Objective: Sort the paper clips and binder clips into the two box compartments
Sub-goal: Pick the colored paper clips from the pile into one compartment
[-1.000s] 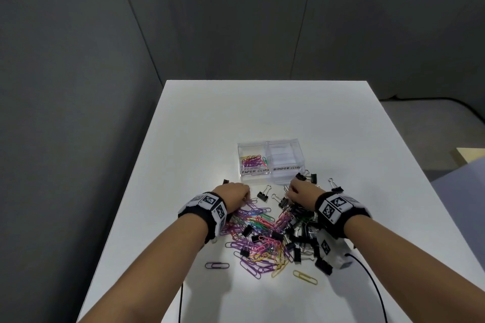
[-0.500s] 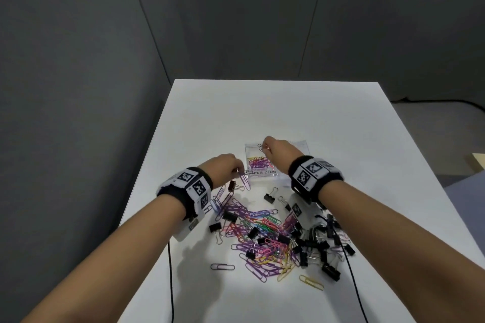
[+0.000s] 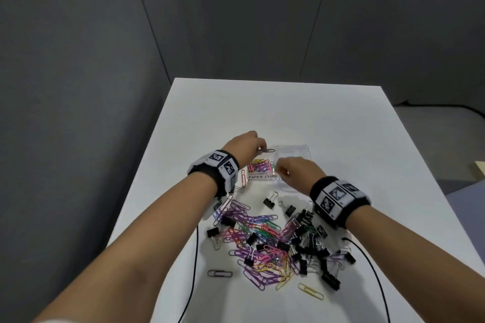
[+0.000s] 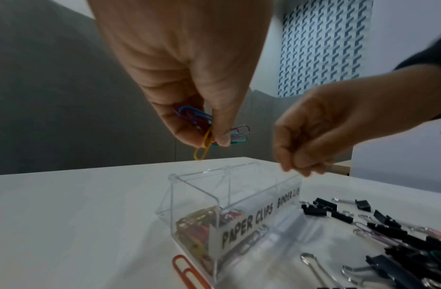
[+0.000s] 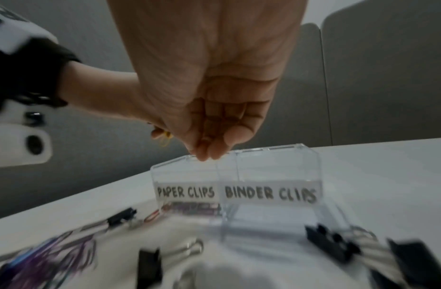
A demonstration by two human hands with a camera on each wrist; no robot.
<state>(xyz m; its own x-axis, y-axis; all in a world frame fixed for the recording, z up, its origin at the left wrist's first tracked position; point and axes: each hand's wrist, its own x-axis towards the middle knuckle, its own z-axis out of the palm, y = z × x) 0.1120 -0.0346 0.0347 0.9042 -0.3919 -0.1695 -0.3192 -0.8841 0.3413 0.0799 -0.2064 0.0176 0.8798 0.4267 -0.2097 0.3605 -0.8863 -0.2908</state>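
A bunch of coloured paper clips [image 4: 209, 127], lifted off the bench [image 3: 262, 113] pile, now hangs in the left hand [image 3: 242, 148] grip above the clear box [image 3: 294, 151] paper-clip side, ready to drop, while the right hand [image 3: 294, 172], curled and apparently empty, has pulled back.

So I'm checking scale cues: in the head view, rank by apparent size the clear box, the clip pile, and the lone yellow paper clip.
1. clip pile
2. clear box, partly hidden by the right hand
3. yellow paper clip
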